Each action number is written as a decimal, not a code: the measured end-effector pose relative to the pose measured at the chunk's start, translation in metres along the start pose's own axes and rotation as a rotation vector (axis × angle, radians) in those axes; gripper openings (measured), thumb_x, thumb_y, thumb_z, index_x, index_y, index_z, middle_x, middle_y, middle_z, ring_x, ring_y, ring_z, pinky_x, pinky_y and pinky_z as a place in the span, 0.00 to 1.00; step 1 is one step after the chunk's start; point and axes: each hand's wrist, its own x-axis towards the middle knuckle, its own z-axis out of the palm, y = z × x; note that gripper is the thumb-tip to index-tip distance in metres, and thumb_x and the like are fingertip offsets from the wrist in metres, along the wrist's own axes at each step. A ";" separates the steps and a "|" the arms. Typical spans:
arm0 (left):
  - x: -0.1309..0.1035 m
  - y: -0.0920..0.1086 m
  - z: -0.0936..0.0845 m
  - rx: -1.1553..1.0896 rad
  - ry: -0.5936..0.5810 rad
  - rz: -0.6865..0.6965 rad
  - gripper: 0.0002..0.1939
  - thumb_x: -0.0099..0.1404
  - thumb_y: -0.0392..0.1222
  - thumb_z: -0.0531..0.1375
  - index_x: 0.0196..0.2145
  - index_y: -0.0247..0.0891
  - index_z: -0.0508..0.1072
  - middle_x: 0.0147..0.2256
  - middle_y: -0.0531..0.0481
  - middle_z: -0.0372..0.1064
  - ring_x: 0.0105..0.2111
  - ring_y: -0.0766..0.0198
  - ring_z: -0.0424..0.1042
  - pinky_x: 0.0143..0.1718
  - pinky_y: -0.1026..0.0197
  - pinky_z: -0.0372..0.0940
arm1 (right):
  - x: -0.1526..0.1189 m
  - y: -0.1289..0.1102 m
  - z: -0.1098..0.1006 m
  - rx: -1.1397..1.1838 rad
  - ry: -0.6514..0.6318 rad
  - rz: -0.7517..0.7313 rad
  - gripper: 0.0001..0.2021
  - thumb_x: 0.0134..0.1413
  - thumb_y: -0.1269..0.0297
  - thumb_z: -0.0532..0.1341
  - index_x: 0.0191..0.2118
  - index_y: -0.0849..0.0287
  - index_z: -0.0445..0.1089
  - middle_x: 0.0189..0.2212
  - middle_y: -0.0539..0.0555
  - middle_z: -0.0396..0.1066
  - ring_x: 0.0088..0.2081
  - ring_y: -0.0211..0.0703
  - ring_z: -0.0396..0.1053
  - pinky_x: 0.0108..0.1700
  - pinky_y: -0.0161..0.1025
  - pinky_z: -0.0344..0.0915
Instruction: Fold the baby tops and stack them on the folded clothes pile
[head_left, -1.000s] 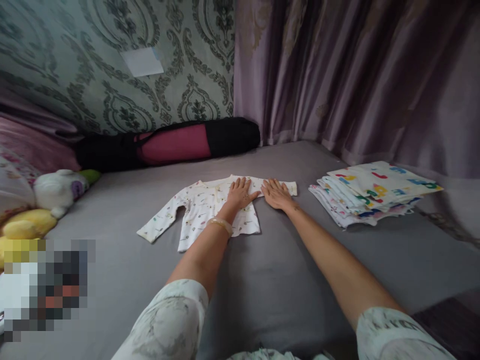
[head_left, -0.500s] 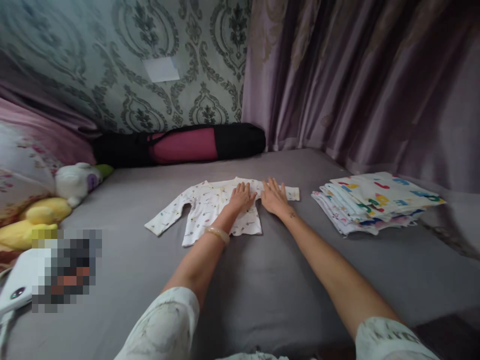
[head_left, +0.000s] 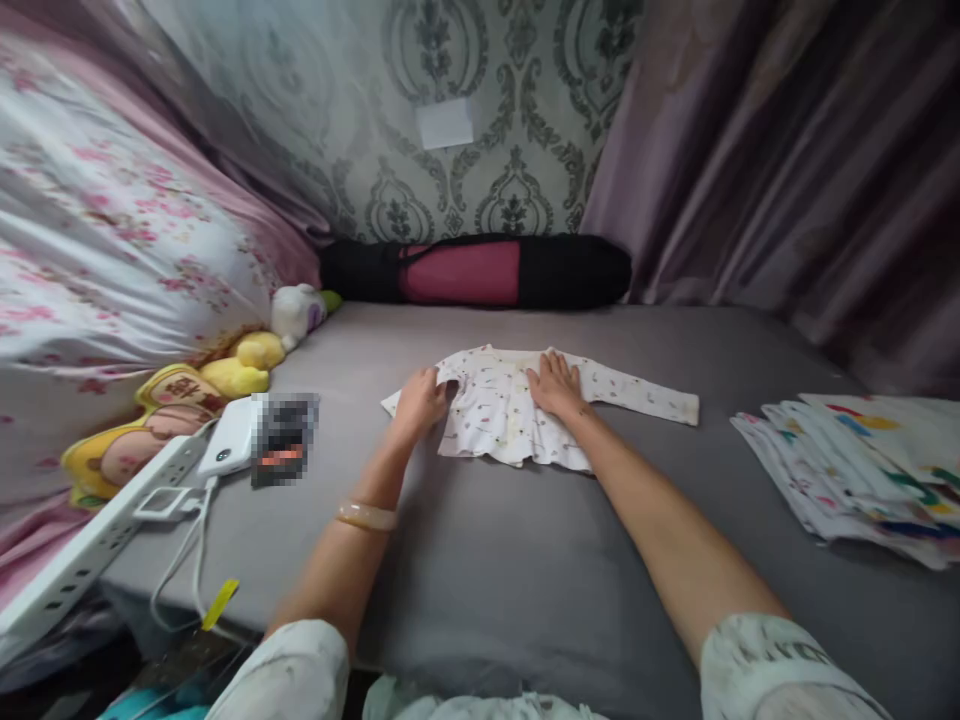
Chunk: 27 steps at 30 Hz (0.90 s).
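A small white long-sleeved baby shirt [head_left: 491, 415] with tiny printed figures lies spread on the grey bed sheet. My left hand [head_left: 420, 405] is at its left sleeve near the armpit, fingers curled in on the cloth and slightly blurred. That hand covers most of the sleeve; only the cuff end shows beyond it. Flat on the upper chest of the shirt rests my right hand [head_left: 556, 385], fingers stretched out. The right sleeve extends straight out to the side.
To the right sits a stack of folded printed cloths [head_left: 862, 460]. A black and red long bag [head_left: 465, 272] lies along the wall. On the left are plush toys [head_left: 236, 370], a white power bank [head_left: 229, 440], cables and a power strip [head_left: 97, 540].
My left hand has moved from the shirt's chest to its left sleeve. The right hand has shifted from the right sleeve onto the chest. The view has turned left.
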 end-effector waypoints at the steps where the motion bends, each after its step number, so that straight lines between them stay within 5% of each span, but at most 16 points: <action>1: -0.001 -0.014 -0.003 -0.001 0.014 -0.073 0.16 0.68 0.37 0.50 0.52 0.32 0.67 0.48 0.36 0.70 0.51 0.52 0.67 0.53 0.54 0.60 | 0.003 0.002 0.002 -0.013 0.002 0.000 0.32 0.67 0.53 0.39 0.68 0.70 0.46 0.69 0.64 0.39 0.69 0.54 0.36 0.66 0.55 0.34; 8: -0.006 -0.087 -0.017 -0.052 -0.018 -0.370 0.13 0.64 0.40 0.55 0.44 0.33 0.71 0.42 0.36 0.73 0.44 0.54 0.72 0.44 0.59 0.63 | 0.010 0.000 -0.003 0.003 0.041 -0.025 0.28 0.65 0.57 0.45 0.64 0.70 0.53 0.66 0.66 0.47 0.67 0.57 0.43 0.64 0.56 0.41; 12: -0.007 -0.090 -0.020 -0.140 -0.087 -0.452 0.12 0.60 0.44 0.58 0.38 0.35 0.71 0.36 0.41 0.74 0.37 0.56 0.72 0.35 0.61 0.62 | 0.013 -0.027 -0.008 0.060 0.128 -0.209 0.22 0.64 0.64 0.46 0.59 0.66 0.61 0.61 0.65 0.59 0.63 0.53 0.52 0.64 0.53 0.44; 22: 0.001 -0.083 -0.030 -0.531 -0.206 -0.541 0.07 0.51 0.39 0.62 0.26 0.38 0.66 0.17 0.58 0.57 0.17 0.69 0.57 0.20 0.66 0.50 | 0.043 -0.097 0.026 0.267 0.033 -0.503 0.19 0.63 0.71 0.48 0.55 0.65 0.66 0.58 0.61 0.65 0.59 0.43 0.60 0.61 0.38 0.52; 27: 0.027 -0.099 -0.033 -0.728 0.059 -0.503 0.06 0.54 0.40 0.59 0.28 0.38 0.63 0.22 0.55 0.59 0.22 0.69 0.60 0.22 0.67 0.56 | 0.053 -0.107 0.034 0.343 0.036 -0.372 0.21 0.63 0.70 0.45 0.57 0.61 0.65 0.58 0.59 0.65 0.59 0.42 0.60 0.60 0.39 0.53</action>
